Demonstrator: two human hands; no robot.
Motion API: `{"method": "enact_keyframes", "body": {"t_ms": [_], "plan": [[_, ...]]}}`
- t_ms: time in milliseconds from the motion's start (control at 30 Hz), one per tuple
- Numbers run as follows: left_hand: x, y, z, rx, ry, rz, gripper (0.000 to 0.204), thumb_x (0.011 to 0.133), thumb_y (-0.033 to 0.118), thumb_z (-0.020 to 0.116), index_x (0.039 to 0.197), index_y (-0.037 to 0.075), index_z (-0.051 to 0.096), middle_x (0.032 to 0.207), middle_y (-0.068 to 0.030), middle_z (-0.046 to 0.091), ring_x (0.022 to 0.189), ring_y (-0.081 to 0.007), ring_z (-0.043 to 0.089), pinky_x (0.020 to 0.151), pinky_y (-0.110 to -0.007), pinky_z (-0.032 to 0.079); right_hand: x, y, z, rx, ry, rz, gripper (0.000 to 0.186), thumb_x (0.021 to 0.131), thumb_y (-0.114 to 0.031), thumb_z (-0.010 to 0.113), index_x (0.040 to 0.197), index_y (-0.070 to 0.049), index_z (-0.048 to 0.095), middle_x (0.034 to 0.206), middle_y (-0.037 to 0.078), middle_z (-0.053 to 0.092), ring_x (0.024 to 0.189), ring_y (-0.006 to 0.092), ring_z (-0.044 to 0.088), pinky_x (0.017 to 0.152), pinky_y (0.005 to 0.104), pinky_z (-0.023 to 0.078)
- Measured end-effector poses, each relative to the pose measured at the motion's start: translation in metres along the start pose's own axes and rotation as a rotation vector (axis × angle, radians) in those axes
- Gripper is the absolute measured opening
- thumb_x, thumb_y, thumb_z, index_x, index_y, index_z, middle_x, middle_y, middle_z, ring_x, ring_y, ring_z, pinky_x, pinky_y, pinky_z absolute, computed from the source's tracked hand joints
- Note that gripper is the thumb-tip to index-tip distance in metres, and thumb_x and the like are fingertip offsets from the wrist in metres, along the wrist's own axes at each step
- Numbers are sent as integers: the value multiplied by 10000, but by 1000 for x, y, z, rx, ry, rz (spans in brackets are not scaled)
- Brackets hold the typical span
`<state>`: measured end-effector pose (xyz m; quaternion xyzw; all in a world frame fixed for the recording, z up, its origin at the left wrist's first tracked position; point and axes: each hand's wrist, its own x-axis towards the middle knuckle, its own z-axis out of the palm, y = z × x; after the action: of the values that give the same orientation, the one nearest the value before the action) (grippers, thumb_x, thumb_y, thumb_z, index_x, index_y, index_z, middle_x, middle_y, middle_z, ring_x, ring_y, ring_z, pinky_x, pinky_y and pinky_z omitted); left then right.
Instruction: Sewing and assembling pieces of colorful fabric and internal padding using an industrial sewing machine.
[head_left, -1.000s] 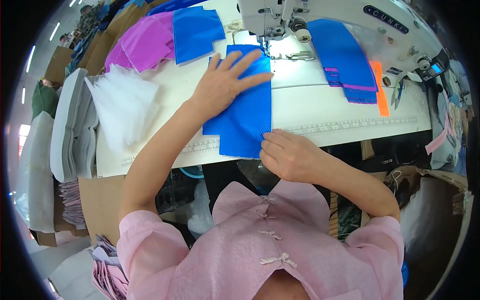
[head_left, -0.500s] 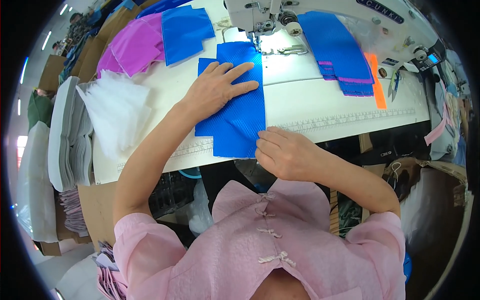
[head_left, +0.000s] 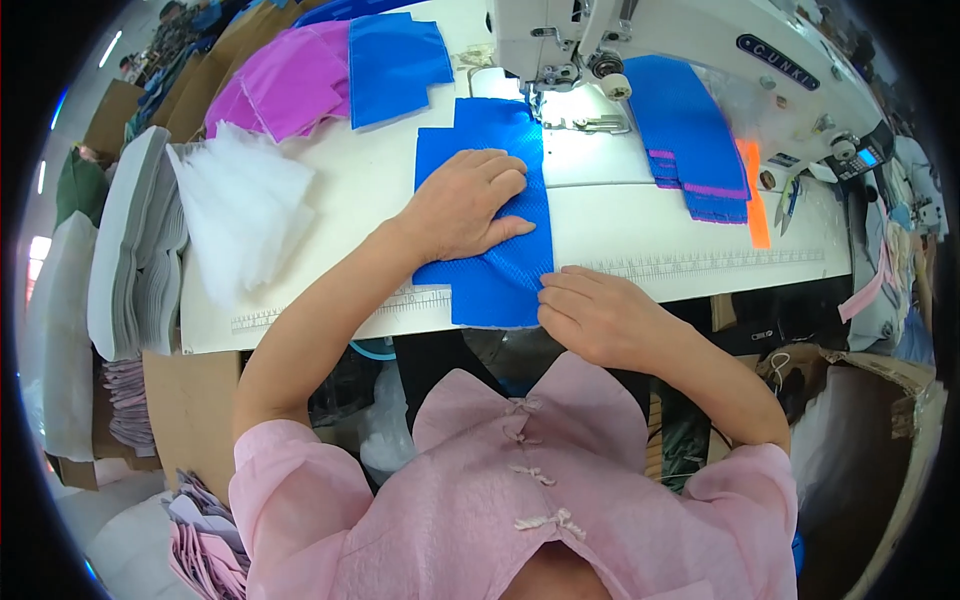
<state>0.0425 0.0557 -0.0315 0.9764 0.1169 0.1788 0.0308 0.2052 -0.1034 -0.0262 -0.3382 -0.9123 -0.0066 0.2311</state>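
A blue textured fabric piece (head_left: pixel 500 290) with notched corners lies flat on the white table. Its far end reaches the needle and presser foot (head_left: pixel 537 105) of a sewing machine. My left hand (head_left: pixel 465 205) rests on the middle of the cloth, fingers bent and thumb stretched apart from them. Small creases show in the cloth near that thumb. At the near right edge, my right hand (head_left: pixel 595 315) pinches the blue fabric between thumb and fingers; its fingertips are partly hidden.
The white sewing machine (head_left: pixel 700 50) spans the back right. Stacked blue panels (head_left: pixel 690 130), an orange strip (head_left: pixel 755 195) and thread snips (head_left: pixel 788 205) lie beside it. Left are magenta pieces (head_left: pixel 290 85), a blue piece (head_left: pixel 398 70) and white sheer sheets (head_left: pixel 240 210). A ruler (head_left: pixel 690 263) runs along the near edge.
The fingers of my left hand, spread before, have drawn in and bent, and the hand sits nearer to me on the cloth. My right hand keeps its edge grip. The whole view has shifted slightly.
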Motion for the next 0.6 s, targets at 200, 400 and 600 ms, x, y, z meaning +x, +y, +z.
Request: {"method": "enact_keyframes", "body": {"t_ms": [200,400,600], "plan": [[6,9,-1,-85,-56,-67,355,789,342,596,1029,83,567,1060,-111,515,1038,-288,480,896,-392,383,-5,3,-10,2,-35,28,149,698,-59,576,822,12,537,881,134,579,904,277,590,795,361,495],[6,16,9,-71,58,-78,317,802,368,583,970,102,622,1103,-92,541,1059,-266,482,913,-379,387,-11,5,-16,10,-24,38,134,693,-72,576,789,7,526,850,150,581,899,281,585,793,350,486],[6,16,10,-103,12,-128,325,800,331,593,1025,98,596,1163,-84,522,1124,-281,445,947,-396,349,-14,9,-10,19,-9,64,152,688,-76,579,806,5,529,877,148,585,911,277,585,801,352,490]]}}
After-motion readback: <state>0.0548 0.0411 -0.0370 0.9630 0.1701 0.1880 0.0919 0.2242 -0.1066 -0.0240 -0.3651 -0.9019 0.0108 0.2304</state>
